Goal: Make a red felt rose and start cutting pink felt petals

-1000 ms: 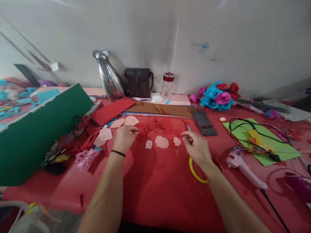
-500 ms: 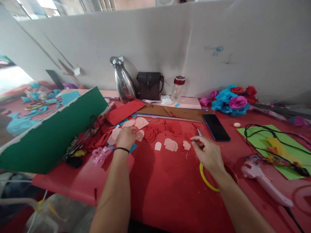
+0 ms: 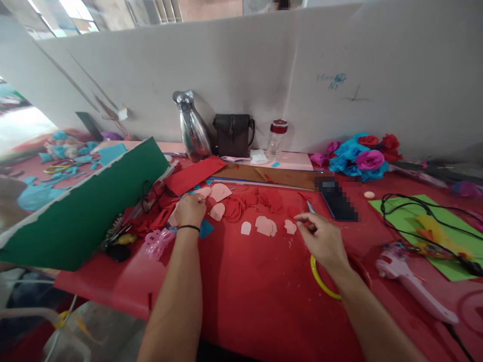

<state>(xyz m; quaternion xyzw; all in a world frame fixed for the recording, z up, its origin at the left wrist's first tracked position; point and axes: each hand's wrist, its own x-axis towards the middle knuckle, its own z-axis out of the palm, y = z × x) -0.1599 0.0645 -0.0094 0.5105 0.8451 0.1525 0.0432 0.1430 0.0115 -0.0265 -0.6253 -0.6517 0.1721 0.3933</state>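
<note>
My left hand [image 3: 190, 210], with a dark band at the wrist, is over a loose group of pink paper petals [image 3: 221, 192]. Its fingers are bent together, and what they pinch, if anything, is hidden. Just to its right lies a single pink petal [image 3: 217, 211]. My right hand [image 3: 322, 236] hovers beside a small pink petal cluster [image 3: 290, 227], thumb and fingers apart with nothing seen between them. Between the hands lie an overlapping petal stack [image 3: 265, 226] and a paler petal [image 3: 246, 228]. Red cut petals [image 3: 260, 200] are heaped behind them.
A green board [image 3: 86, 206] stands at left beside red scraps. A steel jug [image 3: 193, 128], dark bag [image 3: 233, 136] and glass bottle [image 3: 276, 138] line the wall. At right are a phone [image 3: 337, 201], paper flowers [image 3: 362, 156], a yellow ring [image 3: 320, 281] and a pink glue gun [image 3: 415, 286].
My left hand has shifted slightly left, off the single pink petal, which now shows more fully. My right hand stays nearly where it was. The view has tilted a little.
</note>
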